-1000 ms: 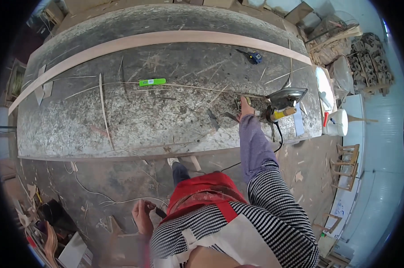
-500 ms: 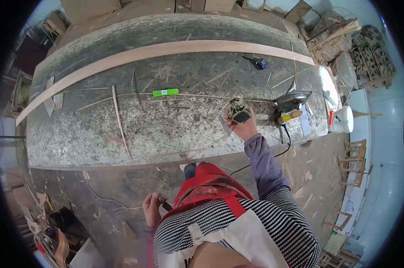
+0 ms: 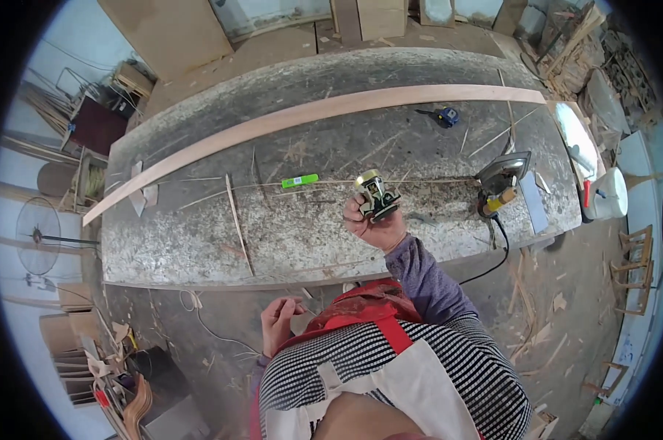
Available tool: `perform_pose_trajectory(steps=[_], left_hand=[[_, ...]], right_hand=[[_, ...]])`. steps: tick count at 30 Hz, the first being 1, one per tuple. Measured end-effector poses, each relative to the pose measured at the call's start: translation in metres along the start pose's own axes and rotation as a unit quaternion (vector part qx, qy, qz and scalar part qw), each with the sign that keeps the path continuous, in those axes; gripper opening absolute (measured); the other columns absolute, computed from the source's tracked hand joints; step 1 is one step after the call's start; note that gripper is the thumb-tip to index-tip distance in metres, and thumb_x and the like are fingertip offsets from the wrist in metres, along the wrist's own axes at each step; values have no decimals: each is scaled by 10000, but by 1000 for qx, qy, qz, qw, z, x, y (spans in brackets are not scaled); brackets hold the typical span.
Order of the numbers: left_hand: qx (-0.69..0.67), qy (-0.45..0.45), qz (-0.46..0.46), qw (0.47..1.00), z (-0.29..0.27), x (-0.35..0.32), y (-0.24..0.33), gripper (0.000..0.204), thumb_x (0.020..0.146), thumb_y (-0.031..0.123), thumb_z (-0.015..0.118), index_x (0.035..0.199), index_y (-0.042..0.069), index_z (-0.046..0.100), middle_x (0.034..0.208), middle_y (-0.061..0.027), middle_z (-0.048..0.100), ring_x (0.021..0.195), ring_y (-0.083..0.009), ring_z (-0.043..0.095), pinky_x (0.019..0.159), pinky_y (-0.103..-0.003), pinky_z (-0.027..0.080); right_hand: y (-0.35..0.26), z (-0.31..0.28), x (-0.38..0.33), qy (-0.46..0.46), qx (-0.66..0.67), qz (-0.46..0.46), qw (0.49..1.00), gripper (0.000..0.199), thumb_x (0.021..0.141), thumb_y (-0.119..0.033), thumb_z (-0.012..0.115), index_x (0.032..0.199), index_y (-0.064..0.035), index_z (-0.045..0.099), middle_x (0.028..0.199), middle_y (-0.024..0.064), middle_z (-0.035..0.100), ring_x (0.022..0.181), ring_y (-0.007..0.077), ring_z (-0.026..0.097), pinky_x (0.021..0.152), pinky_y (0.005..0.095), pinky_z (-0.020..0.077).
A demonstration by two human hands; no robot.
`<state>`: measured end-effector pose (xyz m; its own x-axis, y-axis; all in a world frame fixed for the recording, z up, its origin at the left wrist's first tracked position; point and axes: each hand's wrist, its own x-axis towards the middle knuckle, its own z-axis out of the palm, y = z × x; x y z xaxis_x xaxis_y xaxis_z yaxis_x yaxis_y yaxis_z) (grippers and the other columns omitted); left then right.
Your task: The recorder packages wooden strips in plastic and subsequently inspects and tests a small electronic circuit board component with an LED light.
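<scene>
My right hand (image 3: 381,229) is wrapped around a small metal hand tool (image 3: 377,196) with a round brass-coloured cap and a dark flat base. It is held tilted above the worktable's front half, and its exact kind is not clear. A green packet (image 3: 300,180) lies on the table just beyond it to the left. Low beside the red apron (image 3: 361,306), off the table's front edge, my left hand (image 3: 278,320) has its fingers curled in. Whatever those fingers hold, if anything, is hidden.
A long wooden strip (image 3: 309,111) spans the stained worktable (image 3: 177,242). A blue tape measure (image 3: 447,116) lies near it. On the right stand a corded iron (image 3: 501,172) with a yellow handle and a white bucket (image 3: 608,192). Thin wood slivers (image 3: 237,224) are scattered about.
The view has tilted up and shifted. My right hand has turned the tool, so its brass cap shows. The dark object beside my left hand is no longer visible.
</scene>
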<state>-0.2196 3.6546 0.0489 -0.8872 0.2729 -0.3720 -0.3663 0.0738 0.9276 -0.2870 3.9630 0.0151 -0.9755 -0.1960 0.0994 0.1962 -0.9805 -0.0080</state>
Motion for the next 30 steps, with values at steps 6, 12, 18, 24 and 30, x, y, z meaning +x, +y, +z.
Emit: perform_pose_trajectory(steps=[6,12,18,24,30], left_hand=[[23,15,4,1000,26,3,18,271,938,188,550,984,-64,637,767,-77,637,759,-170,614,754,-303,491],[23,54,19,998,42,4,16,247,942,162,547,968,-60,651,774,-90,659,751,-164,626,740,-290,494],[51,97,34,993,63,9,25,212,948,120,537,952,-58,653,812,-92,675,757,-136,619,721,-262,485],[128,121,63,982,80,27,41,165,930,81,545,911,-52,641,810,-91,661,760,-142,616,708,-261,482],[252,84,130,955,93,59,66,93,874,30,597,933,-35,627,806,-95,635,753,-155,609,697,-255,477]], right_hand=[[-8,17,12,-49,92,4,995,398,865,-387,571,1028,-24,568,953,49,530,835,159,472,695,289,377],[-13,41,28,-3,164,-17,986,382,894,-318,536,1142,-30,569,1071,75,567,953,178,524,758,310,412],[-25,42,44,44,202,25,978,341,920,-264,498,1159,-31,565,1132,98,579,981,207,569,765,330,444],[-34,39,63,137,188,75,970,339,938,-259,467,1170,-29,556,1147,126,581,922,219,604,705,323,466],[-38,35,68,123,212,100,964,364,948,-277,453,1192,-18,532,1137,141,584,918,211,605,695,316,472]])
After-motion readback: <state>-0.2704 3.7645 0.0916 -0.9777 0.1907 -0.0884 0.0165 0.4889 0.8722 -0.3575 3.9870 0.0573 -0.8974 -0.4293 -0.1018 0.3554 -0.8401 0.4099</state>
